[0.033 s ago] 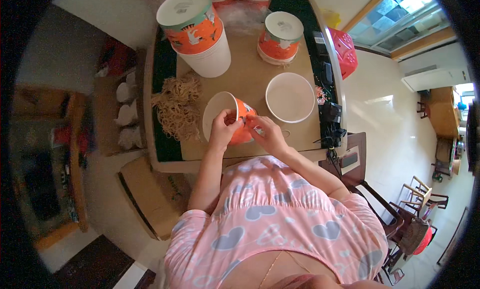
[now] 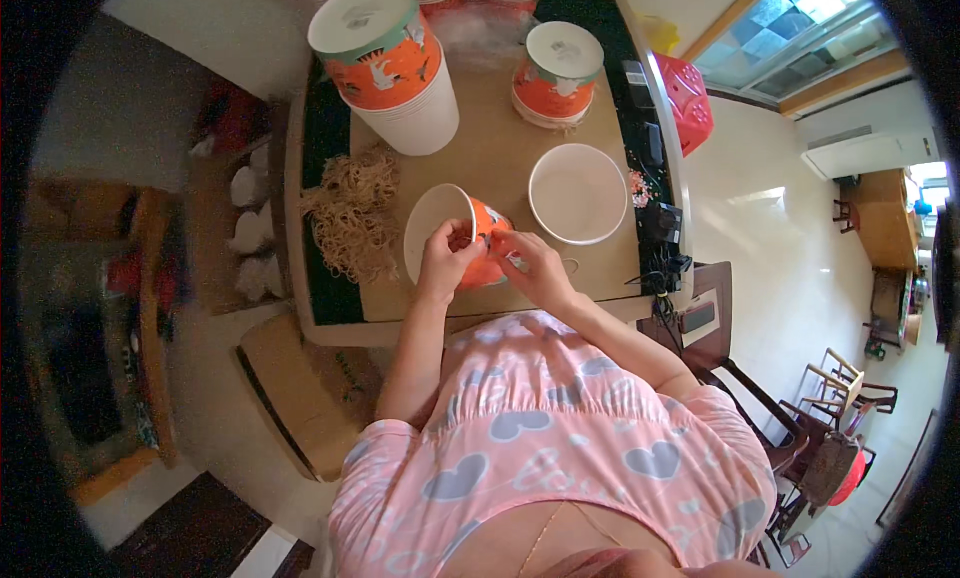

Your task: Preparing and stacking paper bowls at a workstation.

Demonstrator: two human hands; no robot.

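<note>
Two hands met at one orange cup point(image 2: 470, 240), which lay tipped on its side at the near middle of the table point(image 2: 500, 158), its white mouth turned to the person's left. The left hand point(image 2: 447, 261) pinched the cup's wall near the rim, fingers curled over it. The right hand point(image 2: 536, 265) was closed in a pinch at the cup's base end; a thin loop point(image 2: 572, 268), perhaps a rubber band, showed just beside it, though what the fingertips gripped was too small to tell.

The cup looked like thin paper, so a hard squeeze from the left hand could have dented the rim. If that loop was a band under stretch, it might have slipped off the fingertips and snapped away. The open white bowl point(image 2: 577, 193) sat just beside the right hand, and a wide elbow swing could have knocked it. The heap of tan bands point(image 2: 350, 218) lay near the left hand, close to the table's left edge, where a brush of the wrist might have pushed some off.
</note>
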